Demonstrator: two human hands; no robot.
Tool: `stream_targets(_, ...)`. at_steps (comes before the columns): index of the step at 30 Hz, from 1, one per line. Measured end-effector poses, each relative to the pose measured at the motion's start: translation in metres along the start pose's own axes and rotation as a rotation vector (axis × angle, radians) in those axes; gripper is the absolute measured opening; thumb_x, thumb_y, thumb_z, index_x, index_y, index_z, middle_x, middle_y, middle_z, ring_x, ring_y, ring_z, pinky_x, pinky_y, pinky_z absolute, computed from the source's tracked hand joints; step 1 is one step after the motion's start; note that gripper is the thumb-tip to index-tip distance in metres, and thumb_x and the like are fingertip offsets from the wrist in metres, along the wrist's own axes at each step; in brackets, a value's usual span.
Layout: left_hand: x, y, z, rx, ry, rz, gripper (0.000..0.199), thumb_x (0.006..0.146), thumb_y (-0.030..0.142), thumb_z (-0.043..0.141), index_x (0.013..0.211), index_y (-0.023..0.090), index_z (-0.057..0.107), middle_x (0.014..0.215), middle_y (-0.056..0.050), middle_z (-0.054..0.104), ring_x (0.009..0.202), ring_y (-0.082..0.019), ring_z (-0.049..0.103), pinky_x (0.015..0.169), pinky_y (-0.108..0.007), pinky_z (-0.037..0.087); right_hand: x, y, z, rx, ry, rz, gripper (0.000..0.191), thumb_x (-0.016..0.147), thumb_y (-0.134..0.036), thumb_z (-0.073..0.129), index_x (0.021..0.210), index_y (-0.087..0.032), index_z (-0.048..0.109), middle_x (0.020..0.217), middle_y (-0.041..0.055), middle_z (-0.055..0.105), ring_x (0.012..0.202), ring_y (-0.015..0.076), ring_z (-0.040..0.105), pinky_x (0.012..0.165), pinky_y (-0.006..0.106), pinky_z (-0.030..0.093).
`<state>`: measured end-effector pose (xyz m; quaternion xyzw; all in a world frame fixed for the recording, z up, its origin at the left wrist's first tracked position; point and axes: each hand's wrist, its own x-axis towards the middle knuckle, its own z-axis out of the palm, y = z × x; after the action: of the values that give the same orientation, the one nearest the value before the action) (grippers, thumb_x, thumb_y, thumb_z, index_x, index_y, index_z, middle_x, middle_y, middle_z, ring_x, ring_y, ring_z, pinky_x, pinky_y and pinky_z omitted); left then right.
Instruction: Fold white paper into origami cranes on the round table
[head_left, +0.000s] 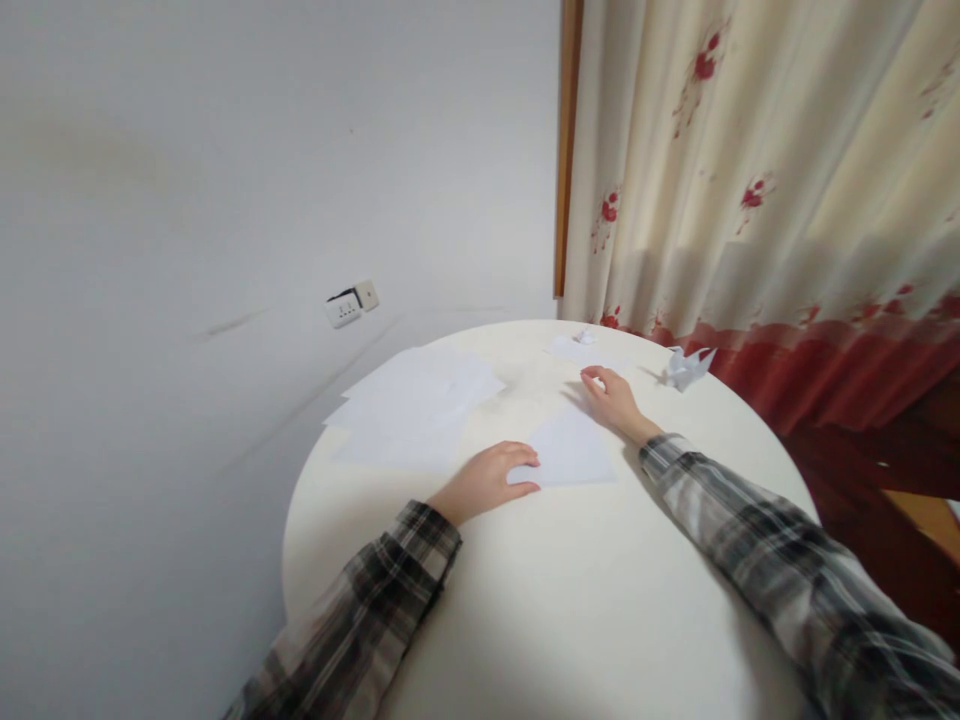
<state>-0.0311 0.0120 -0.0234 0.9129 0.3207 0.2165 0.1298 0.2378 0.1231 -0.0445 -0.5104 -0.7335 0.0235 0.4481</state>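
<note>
A white paper sheet [571,450], roughly triangular in outline, lies flat on the round white table [600,600]. At its left corner rests my left hand [489,480], thumb and fingers apart, with paper showing between them. My right hand [615,402] is by the sheet's far right side, its fingers bent with a small gap between them. Nothing shows in that hand, and its fingertips look clear of the sheet.
Several loose white sheets [420,395] overlap at the table's left. Toward the far edge, a small crumpled paper piece [584,337] lies on another sheet [570,351]. A folded paper crane [686,369] stands at the right rim. Beyond are a wall socket [344,310] and a curtain [690,200].
</note>
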Motion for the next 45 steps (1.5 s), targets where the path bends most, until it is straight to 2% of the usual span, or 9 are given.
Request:
stream_targets(4,0.002,-0.003,0.001,-0.036,0.004,0.011,0.029,0.077,0.033,0.063,0.102,0.018,0.062,0.11,-0.007,0.063,0.106,-0.018,0.054,0.096,-0.03,0.038,-0.027,-0.03,-0.011,0.185,-0.113,-0.069,0.035,0.086,-0.046,0.04,0.096,-0.02,0.061,0.098,0.0067,0.065,0.093,0.0202,0.057,0.086,0.034,0.041)
stream_targets(10,0.004,-0.001,-0.001,-0.115,-0.002,-0.057,0.021,0.083,0.03,0.052,0.094,0.018,0.066,0.103,-0.006,0.066,0.098,-0.018,0.059,0.091,-0.028,0.041,-0.049,-0.065,-0.031,0.374,-0.227,-0.033,0.038,0.088,-0.047,0.037,0.092,-0.019,0.062,0.094,0.0058,0.066,0.093,0.02,0.059,0.087,0.033,0.041)
stream_targets(17,0.002,0.002,-0.011,-0.377,0.072,-0.27,0.023,0.084,0.032,0.044,0.081,0.017,0.061,0.077,-0.001,0.064,0.071,-0.015,0.057,0.065,-0.023,0.043,-0.045,-0.057,-0.037,0.554,0.011,0.126,0.048,0.089,-0.049,0.021,0.101,-0.017,0.055,0.103,0.0114,0.064,0.099,0.0231,0.058,0.088,0.04,0.041)
stream_targets(23,0.002,-0.003,-0.015,-0.758,0.206,-0.507,0.018,0.079,0.035,0.047,0.082,0.017,0.051,0.066,0.005,0.054,0.058,-0.01,0.05,0.053,-0.019,0.037,-0.043,-0.052,-0.041,0.395,0.1,0.136,0.039,0.085,-0.045,0.037,0.114,-0.019,0.044,0.118,0.0123,0.055,0.109,0.0233,0.051,0.09,0.041,0.039)
stream_targets(27,0.005,-0.004,-0.015,-0.874,0.268,-0.599,0.014,0.076,0.029,0.048,0.082,0.016,0.049,0.067,0.004,0.056,0.059,-0.01,0.053,0.056,-0.02,0.039,-0.051,-0.067,-0.038,0.193,0.148,0.037,0.031,0.08,-0.038,0.049,0.105,-0.018,0.05,0.104,0.0113,0.057,0.096,0.0236,0.053,0.083,0.041,0.043)
stream_targets(29,0.009,-0.005,-0.016,-0.879,0.291,-0.632,0.011,0.075,0.025,0.049,0.081,0.016,0.049,0.066,0.004,0.056,0.058,-0.01,0.053,0.055,-0.02,0.039,-0.058,-0.085,-0.034,0.178,-0.021,-0.149,0.022,0.083,-0.03,0.046,0.099,-0.018,0.053,0.092,0.0089,0.058,0.089,0.0215,0.053,0.08,0.038,0.045)
stream_targets(32,0.015,-0.005,-0.017,-0.897,0.297,-0.648,0.008,0.075,0.021,0.048,0.081,0.016,0.048,0.065,0.004,0.057,0.057,-0.01,0.054,0.053,-0.02,0.039,-0.069,-0.115,-0.028,0.229,-0.365,-0.43,0.029,0.085,-0.018,0.042,0.111,-0.02,0.052,0.102,0.0091,0.056,0.095,0.0189,0.051,0.083,0.035,0.044)
stream_targets(34,0.018,-0.005,-0.018,-0.913,0.293,-0.651,0.007,0.075,0.02,0.046,0.081,0.017,0.048,0.064,0.004,0.058,0.055,-0.01,0.054,0.053,-0.02,0.04,-0.075,-0.129,-0.024,0.223,-0.467,-0.529,0.031,0.085,-0.016,0.042,0.114,-0.02,0.053,0.104,0.0101,0.055,0.094,0.0186,0.05,0.081,0.033,0.045)
stream_targets(45,0.02,-0.002,-0.016,-0.909,0.323,-0.682,0.006,0.077,0.016,0.045,0.081,0.018,0.048,0.062,0.005,0.059,0.056,-0.01,0.057,0.051,-0.019,0.041,-0.081,-0.131,-0.019,0.092,-0.569,-0.65,0.033,0.085,-0.013,0.043,0.116,-0.017,0.053,0.102,0.0117,0.056,0.094,0.0203,0.049,0.078,0.036,0.044)
